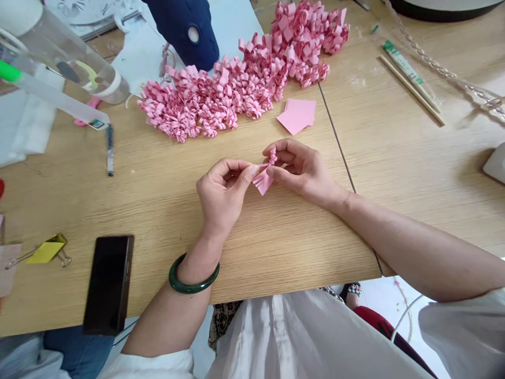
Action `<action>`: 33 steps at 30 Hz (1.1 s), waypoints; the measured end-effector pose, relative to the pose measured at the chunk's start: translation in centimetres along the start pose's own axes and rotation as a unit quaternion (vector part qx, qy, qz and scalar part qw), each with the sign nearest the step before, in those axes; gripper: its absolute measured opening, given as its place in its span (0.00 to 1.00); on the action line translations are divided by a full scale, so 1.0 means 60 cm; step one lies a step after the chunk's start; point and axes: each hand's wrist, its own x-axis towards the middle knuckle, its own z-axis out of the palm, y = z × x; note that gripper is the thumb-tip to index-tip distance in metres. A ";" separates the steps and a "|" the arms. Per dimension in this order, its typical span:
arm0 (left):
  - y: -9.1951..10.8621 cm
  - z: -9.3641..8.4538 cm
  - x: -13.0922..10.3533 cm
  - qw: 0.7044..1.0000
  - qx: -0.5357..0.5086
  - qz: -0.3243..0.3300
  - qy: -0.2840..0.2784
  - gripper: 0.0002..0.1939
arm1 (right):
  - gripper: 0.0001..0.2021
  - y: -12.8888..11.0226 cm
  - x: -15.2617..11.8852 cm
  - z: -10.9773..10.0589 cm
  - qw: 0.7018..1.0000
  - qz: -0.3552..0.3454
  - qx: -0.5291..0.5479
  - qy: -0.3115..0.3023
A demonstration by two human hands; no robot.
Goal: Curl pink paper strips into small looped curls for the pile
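Pink paper with a fringed edge (pixel 262 183) is hanging between my two hands, over the wooden table (pixel 158 210), its cut tabs facing me and my left. With my left hand (pixel 221 195) I am pinching a narrow strip (pixel 263 165) of it, thumb and forefinger pressed together with no gap that I am seeing. With my right hand (pixel 302 171) I am gripping the paper's upper part between thumb and fingers, while the other fingers are curving loosely behind. A small column of tight curls (pixel 273 156) is standing up at those right fingertips.

What is counting most is the line of the strip: it is running nearly crosswise from my left fingertips to the base of the curls, while the fringed part is slanting down towards my body. The curls are lying nearer my right hand, the strip's outer end nearer my left.

Beyond my hands a long heap of pink paper curls (pixel 213 97) is spreading over the table, and some flat pink sheets (pixel 298 115) are lying just beside its near side, to the right. A dark green bangle (pixel 193 287) is circling my left wrist, and a black phone (pixel 108 284) is resting well off to my left.
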 end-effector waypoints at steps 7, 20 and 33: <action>-0.012 0.001 0.006 0.995 -0.069 -0.065 0.017 0.14 | 0.25 0.003 0.004 -0.003 1.000 0.005 -0.008 -0.005; -0.005 0.001 0.007 0.982 -0.150 -0.112 -0.006 0.12 | 0.27 0.010 0.007 -0.002 0.997 -0.031 -0.066 0.037; 0.006 -0.004 0.008 0.969 -0.171 -0.166 -0.062 0.14 | 0.23 0.012 0.006 -0.003 0.998 -0.014 -0.041 0.047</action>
